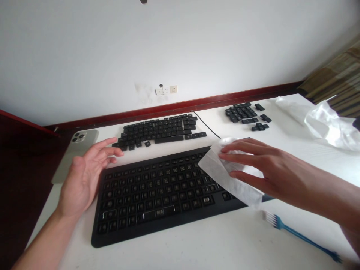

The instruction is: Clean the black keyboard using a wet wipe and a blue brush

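- Left hand: open, fingers spread and raised, holding nothing; just beside the upper left corner of the keyboard, with the two hands well apart.
- Right hand: fingers curled over a wadded white wipe, pressing it onto the upper right part of the keyboard.
- Black keyboard: lying flat near the front of the white tabletop, angled across it; keycaps off across most of the board, with rows of bare switches showing. Its far right corner is hidden under the wipe.
- Black keycaps, larger group: laid out in tight rows between the keyboard and the back edge of the tabletop.
- Black keycaps, smaller group: clustered towards the back right of the tabletop.
- Black cable: runs from the back edge of the tabletop towards the wipe.
- Silver smartphone: lying back up, triple camera showing, at the left edge of the tabletop; the left hand overlaps it in view.
- Blue-handled brush: white bristles, lying by the front right of the keyboard.
- Crumpled white plastic sheet: at the back right corner of the tabletop.
- Wall sockets: on the white wall above the back edge.
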The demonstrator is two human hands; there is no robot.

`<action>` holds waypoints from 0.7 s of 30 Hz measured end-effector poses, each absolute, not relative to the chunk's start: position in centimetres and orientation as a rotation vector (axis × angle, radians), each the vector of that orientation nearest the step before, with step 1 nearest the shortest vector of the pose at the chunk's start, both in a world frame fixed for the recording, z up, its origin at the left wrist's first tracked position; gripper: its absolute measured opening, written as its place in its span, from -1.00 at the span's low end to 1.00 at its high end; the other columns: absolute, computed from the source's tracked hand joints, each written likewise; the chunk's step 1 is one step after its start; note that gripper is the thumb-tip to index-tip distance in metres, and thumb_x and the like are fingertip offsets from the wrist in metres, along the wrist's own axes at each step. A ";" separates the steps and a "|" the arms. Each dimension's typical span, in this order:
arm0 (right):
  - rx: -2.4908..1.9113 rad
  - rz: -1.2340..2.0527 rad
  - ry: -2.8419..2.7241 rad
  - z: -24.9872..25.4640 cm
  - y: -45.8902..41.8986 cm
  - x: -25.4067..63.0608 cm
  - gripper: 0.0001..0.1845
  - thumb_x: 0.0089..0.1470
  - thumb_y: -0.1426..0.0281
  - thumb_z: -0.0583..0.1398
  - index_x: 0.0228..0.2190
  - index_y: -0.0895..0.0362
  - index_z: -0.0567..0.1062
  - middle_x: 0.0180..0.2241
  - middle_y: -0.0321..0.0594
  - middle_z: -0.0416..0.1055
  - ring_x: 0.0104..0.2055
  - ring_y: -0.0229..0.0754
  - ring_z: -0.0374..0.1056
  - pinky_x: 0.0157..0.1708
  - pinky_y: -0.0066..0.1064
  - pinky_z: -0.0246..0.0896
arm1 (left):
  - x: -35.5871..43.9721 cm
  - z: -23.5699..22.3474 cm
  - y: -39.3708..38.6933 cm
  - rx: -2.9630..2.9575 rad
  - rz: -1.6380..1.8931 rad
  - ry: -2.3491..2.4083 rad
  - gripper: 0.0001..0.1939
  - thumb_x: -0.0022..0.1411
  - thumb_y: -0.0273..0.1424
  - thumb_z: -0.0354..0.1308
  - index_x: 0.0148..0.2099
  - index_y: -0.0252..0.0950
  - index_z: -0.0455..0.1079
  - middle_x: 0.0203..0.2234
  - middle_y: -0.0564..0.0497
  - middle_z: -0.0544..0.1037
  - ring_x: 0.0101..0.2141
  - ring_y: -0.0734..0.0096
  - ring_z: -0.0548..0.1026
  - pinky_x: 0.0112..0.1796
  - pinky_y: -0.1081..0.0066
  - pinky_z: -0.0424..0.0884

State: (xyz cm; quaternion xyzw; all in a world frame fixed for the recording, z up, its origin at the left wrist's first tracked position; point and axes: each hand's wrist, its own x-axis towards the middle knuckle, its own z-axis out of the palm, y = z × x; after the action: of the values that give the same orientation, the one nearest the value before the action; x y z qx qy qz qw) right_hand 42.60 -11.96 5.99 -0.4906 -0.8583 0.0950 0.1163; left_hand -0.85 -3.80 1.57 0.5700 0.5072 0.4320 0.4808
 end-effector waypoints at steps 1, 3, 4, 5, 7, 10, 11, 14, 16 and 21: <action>-1.418 0.290 -2.512 5.9 -11.9 42.3 -0.59 0.42 0.14 0.15 0.18 -0.06 0.56 0.22 -0.18 0.49 0.17 0.10 0.48 0.09 -0.04 0.53 | -0.8 1.6 -3.8 1.391 1.055 1.237 -0.17 0.39 0.28 -0.27 0.27 -0.17 0.45 -0.09 -0.12 0.59 0.04 -0.04 0.43 0.07 0.13 0.24; -1.383 0.306 -2.499 5.7 -11.8 41.5 -0.61 0.42 0.18 0.15 0.18 -0.06 0.56 0.21 -0.16 0.49 0.18 0.10 0.47 0.11 -0.03 0.53 | -0.7 1.7 -3.8 1.399 1.053 1.234 -0.16 0.38 0.28 -0.26 0.27 -0.18 0.45 -0.10 -0.12 0.59 0.03 -0.04 0.43 0.06 0.14 0.25; -1.367 0.309 -2.487 5.5 -11.7 41.0 -0.60 0.43 0.19 0.15 0.20 -0.05 0.53 0.22 -0.15 0.48 0.20 0.12 0.44 0.14 0.00 0.51 | -0.6 1.7 -3.8 1.406 1.051 1.233 -0.15 0.38 0.28 -0.26 0.28 -0.19 0.45 -0.10 -0.12 0.59 0.03 -0.03 0.43 0.06 0.15 0.25; -1.348 0.313 -2.476 5.3 -11.7 40.4 -0.57 0.43 0.20 0.15 0.23 -0.04 0.50 0.24 -0.13 0.46 0.24 0.14 0.40 0.17 0.04 0.48 | -0.6 1.7 -3.8 1.412 1.049 1.234 -0.16 0.38 0.28 -0.26 0.28 -0.18 0.45 -0.10 -0.12 0.59 0.03 -0.03 0.43 0.06 0.15 0.25; -1.298 0.337 -2.478 5.0 -11.8 39.0 -0.51 0.43 0.19 0.15 0.30 -0.01 0.43 0.28 -0.10 0.41 0.33 0.18 0.31 0.22 0.10 0.43 | -0.5 1.8 -3.9 1.420 1.045 1.232 -0.17 0.40 0.27 -0.27 0.28 -0.17 0.45 -0.11 -0.11 0.59 0.03 -0.01 0.43 0.05 0.16 0.25; -1.229 0.378 -2.489 4.7 -12.0 37.3 -0.51 0.43 0.22 0.14 0.30 0.06 0.42 0.29 -0.06 0.39 0.37 0.17 0.23 0.24 0.08 0.42 | -0.5 1.8 -3.9 1.438 1.034 1.224 -0.17 0.40 0.26 -0.26 0.29 -0.19 0.44 -0.11 -0.11 0.59 0.02 0.00 0.43 0.04 0.17 0.24; -1.221 0.384 -2.487 4.6 -12.1 36.8 -0.53 0.44 0.25 0.13 0.28 0.08 0.44 0.27 -0.06 0.41 0.36 0.15 0.25 0.24 0.06 0.42 | -0.5 1.8 -3.9 1.444 1.030 1.220 -0.16 0.40 0.27 -0.25 0.29 -0.21 0.44 -0.11 -0.12 0.59 0.02 -0.01 0.44 0.03 0.16 0.24; -1.205 0.365 -2.479 4.7 -12.1 36.2 -0.59 0.46 0.31 0.09 0.23 0.13 0.48 0.22 -0.08 0.46 0.31 0.11 0.30 0.24 0.04 0.42 | -0.5 1.9 -3.9 1.445 1.037 1.214 -0.17 0.39 0.26 -0.24 0.28 -0.20 0.45 -0.10 -0.13 0.58 0.01 -0.01 0.44 0.03 0.15 0.25; -1.187 0.349 -2.485 4.7 -12.1 36.1 -0.61 0.47 0.34 0.08 0.21 0.14 0.49 0.21 -0.09 0.47 0.29 0.10 0.33 0.25 0.05 0.40 | -0.4 1.9 -3.9 1.434 1.041 1.215 -0.21 0.39 0.25 -0.21 0.26 -0.17 0.47 -0.11 -0.13 0.59 0.02 -0.03 0.44 0.03 0.14 0.26; -1.206 0.394 -2.399 4.8 -12.1 35.9 -0.72 0.45 0.39 0.10 0.04 0.12 0.56 0.09 -0.08 0.53 0.15 0.05 0.40 0.10 -0.04 0.45 | -0.2 1.9 -3.8 1.427 1.058 1.245 -0.21 0.35 0.28 -0.13 0.23 -0.16 0.51 -0.13 -0.14 0.60 0.01 -0.07 0.46 0.02 0.10 0.30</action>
State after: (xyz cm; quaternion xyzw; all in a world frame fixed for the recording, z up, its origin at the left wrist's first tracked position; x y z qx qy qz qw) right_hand 35.89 -12.05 4.79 -0.4342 -0.8638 0.1419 0.2125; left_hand -0.16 -3.76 1.93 0.5815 0.5073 0.4312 0.4675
